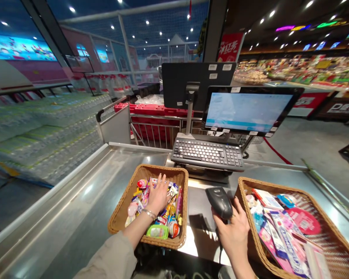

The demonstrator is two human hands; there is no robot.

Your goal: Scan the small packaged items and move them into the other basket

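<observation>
**Scanner in your right hand, left hand spread in the basket**

Closest to you, your right hand [234, 228] is wrapped round a black handheld scanner [219, 202], between the two baskets toward the near edge of the counter [84, 201]. The scanner's head points away from you, and a ring shows on one finger.

To the left, your beige sleeve [110, 257] leads to your left hand [158, 195], with a bracelet [149, 212] at the wrist. That hand is palm down and grips nothing visible, its fingers stretched apart over the small packs inside the left wicker basket [151, 239]; you cannot tell how firmly it presses on them. A green pack [157, 231] lies by this basket's near side, an orange-and-white piece [173, 228] in its near right corner.

The right wicker basket [331, 219] sits toward the counter's right edge, partly out of view, with a pink disc [305, 221] and a blue item [286, 200] among flat packets.

At the counter's far edge you have a black keyboard [206, 152], a lit screen [247, 110] behind it, and another display [183, 85] with its back to you.

Beyond that edge are red crates [151, 108], stacked bottles [55, 131] off the left side, and blurred food stalls [293, 73] at the far right.
</observation>
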